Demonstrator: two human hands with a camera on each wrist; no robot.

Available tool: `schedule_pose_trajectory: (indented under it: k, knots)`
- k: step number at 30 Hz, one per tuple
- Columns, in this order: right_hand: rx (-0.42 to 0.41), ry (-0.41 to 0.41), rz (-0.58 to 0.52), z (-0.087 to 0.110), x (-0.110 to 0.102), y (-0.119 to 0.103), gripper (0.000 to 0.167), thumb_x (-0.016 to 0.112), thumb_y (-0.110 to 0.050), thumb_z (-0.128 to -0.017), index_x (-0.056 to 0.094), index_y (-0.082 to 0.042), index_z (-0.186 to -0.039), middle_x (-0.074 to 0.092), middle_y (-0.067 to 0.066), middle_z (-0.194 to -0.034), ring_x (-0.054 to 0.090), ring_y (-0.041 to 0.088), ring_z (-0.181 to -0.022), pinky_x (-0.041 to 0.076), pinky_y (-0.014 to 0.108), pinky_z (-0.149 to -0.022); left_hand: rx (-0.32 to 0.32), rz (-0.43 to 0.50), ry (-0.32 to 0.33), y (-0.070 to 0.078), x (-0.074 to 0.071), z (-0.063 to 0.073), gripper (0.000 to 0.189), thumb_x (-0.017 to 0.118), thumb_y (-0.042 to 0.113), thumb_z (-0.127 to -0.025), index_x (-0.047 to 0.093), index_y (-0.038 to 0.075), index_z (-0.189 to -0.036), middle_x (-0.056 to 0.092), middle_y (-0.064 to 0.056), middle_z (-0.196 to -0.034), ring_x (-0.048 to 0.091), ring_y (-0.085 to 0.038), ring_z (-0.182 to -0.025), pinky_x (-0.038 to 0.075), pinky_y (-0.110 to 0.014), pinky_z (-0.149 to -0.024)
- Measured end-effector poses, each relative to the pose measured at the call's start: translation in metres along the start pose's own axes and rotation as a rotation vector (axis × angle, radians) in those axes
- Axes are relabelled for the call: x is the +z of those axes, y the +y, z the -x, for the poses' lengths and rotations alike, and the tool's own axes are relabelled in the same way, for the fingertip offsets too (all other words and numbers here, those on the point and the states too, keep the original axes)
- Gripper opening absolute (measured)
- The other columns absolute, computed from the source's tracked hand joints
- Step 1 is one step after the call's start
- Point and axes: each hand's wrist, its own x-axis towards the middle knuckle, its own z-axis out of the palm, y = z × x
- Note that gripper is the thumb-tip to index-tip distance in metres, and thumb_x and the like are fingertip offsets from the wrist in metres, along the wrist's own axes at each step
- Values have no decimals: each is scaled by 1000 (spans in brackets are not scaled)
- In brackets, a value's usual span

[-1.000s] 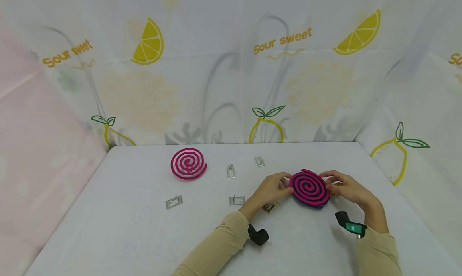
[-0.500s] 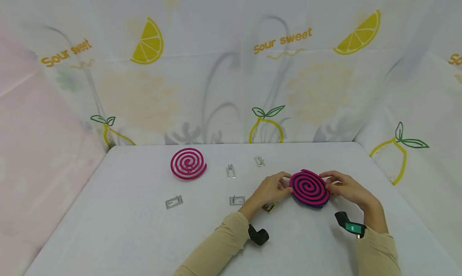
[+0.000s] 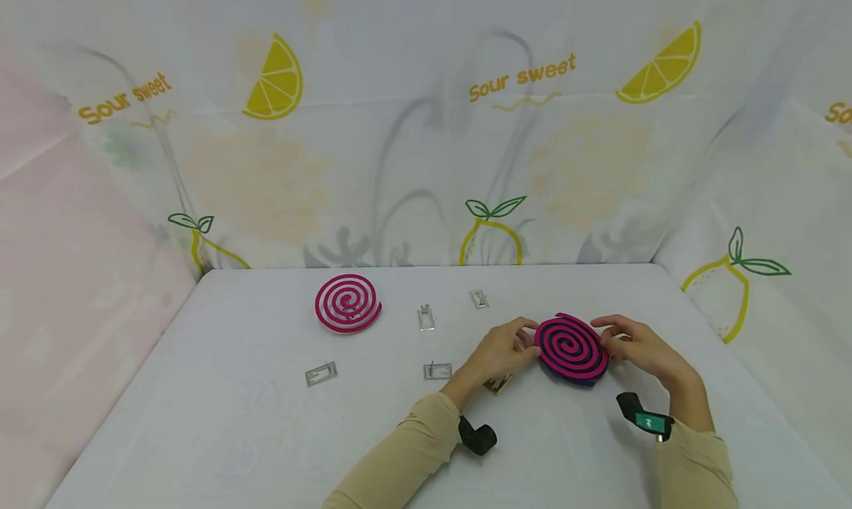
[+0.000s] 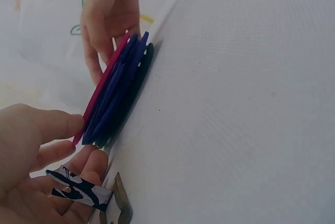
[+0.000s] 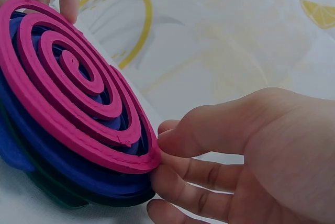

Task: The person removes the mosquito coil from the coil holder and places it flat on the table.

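A stack of spiral mosquito coils lies on the right of the table, a pink coil (image 3: 571, 346) on top and blue coils (image 4: 118, 90) and a dark green coil (image 5: 52, 185) under it. My left hand (image 3: 502, 348) pinches the stack's left edge, its thumb against the pink coil's rim. From the opposite side my right hand (image 3: 642, 348) holds the rim, thumb and fingers at the pink coil (image 5: 78, 135) in the right wrist view. Beneath my left wrist, partly hidden, lies a gold metal coil stand (image 3: 497, 384).
Another pink mosquito coil (image 3: 347, 304) rests at the back left, on something small and metallic. Several silver coil stands, such as a silver stand (image 3: 322, 374) and a second stand (image 3: 437, 371), lie around the white table (image 3: 233, 435). A printed cloth (image 3: 399, 124) hangs behind.
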Motion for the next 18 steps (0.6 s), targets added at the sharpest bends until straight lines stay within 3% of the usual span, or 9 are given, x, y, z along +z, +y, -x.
schedule_pose_trajectory:
  k: [9,18]
  knots:
    - [-26,56,14,-1,3,1,40,49,-16,-97,44,6,-130,60,16,-104,57,1,-80,52,26,-69,0,-14,0,0,-1,2,43,60,25,-91,50,13,-132,68,-1,-102,60,-1,-77,45,-13,-67]
    - [-1,204,48,-2,2,-6,40,47,-27,-99,50,2,-127,59,17,-104,58,1,-81,51,20,-72,19,43,17,0,-3,2,40,60,23,-92,52,11,-129,68,-3,-102,62,-1,-77,45,-12,-66]
